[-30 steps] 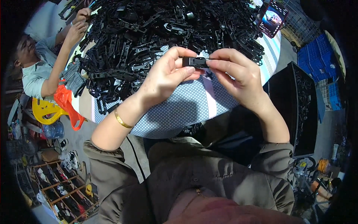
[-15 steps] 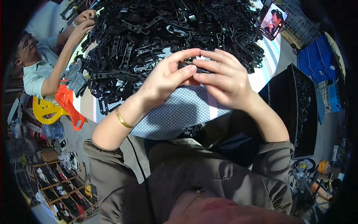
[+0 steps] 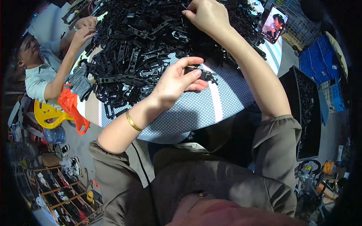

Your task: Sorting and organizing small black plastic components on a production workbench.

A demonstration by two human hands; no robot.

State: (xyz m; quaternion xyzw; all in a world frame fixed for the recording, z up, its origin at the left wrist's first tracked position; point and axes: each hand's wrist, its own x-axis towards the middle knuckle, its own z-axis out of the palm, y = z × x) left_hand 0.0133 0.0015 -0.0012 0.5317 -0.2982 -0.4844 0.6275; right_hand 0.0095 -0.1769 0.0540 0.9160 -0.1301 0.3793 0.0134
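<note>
My left hand [image 3: 177, 81] is closed around a black plastic part [image 3: 206, 75], pinched between thumb and fingers just above the table's near edge. The part is long and narrow, with small prongs at its right end. Beyond it my right hand [image 3: 210, 17] reaches over a large heap of similar black plastic parts [image 3: 132, 49]. Its thumb and fingertips are bent together at the heap, and what lies between them is too dark and small to make out.
A dotted cloth [image 3: 177, 120] covers the table. On its far right stands a phone [image 3: 273, 23]. Across to the left a person [image 3: 41, 71] handles parts. A black bin [image 3: 307, 113] stands at right, near blue crates [image 3: 320, 60]. An orange bag [image 3: 69, 103] hangs at left.
My right hand has left the part and moved forward over the heap. My left hand keeps the black plastic part, now more exposed.
</note>
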